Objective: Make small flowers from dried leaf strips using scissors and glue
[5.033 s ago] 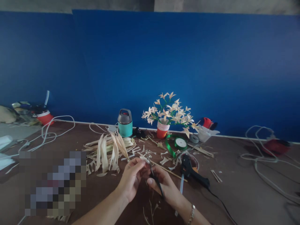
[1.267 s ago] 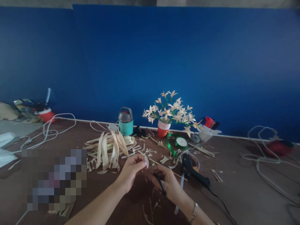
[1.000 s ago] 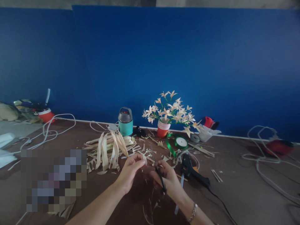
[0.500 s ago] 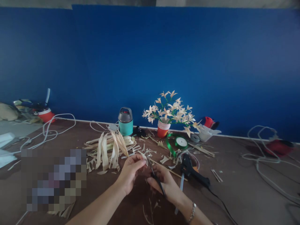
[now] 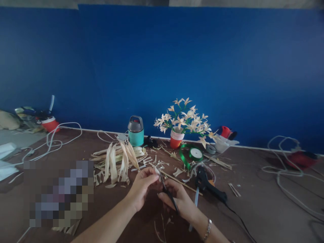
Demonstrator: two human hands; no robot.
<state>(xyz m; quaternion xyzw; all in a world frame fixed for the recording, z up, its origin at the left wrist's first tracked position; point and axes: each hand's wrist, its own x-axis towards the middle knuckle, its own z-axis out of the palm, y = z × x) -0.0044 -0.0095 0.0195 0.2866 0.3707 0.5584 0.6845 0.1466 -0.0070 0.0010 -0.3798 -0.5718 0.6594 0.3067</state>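
My right hand [image 5: 177, 195] is closed around a pair of scissors [image 5: 169, 194], its blades pointing up and away from me. Close beside the blades, my left hand [image 5: 145, 184] pinches a small pale piece of dried husk [image 5: 157, 171] between thumb and fingers; most of the piece is hidden. The blades are at or against this piece, though whether they cut into it I cannot tell. Beyond the left hand lies a heap of dried corn husks [image 5: 113, 163]. Husk scraps [image 5: 178, 172] are scattered past the fingertips.
A black glue gun [image 5: 211, 187] lies right of my right hand, near a thin stick [image 5: 182, 183]. Behind are a green ribbon spool [image 5: 195, 154], husk flowers [image 5: 189, 119] in red cups [image 5: 176, 139] and a teal jar [image 5: 136, 136]. White cables [image 5: 278, 172] coil at the far right.
Both hands stay almost in place, with the scissors and husk piece held as before. Only a very slight shift of the fingers and blades shows.
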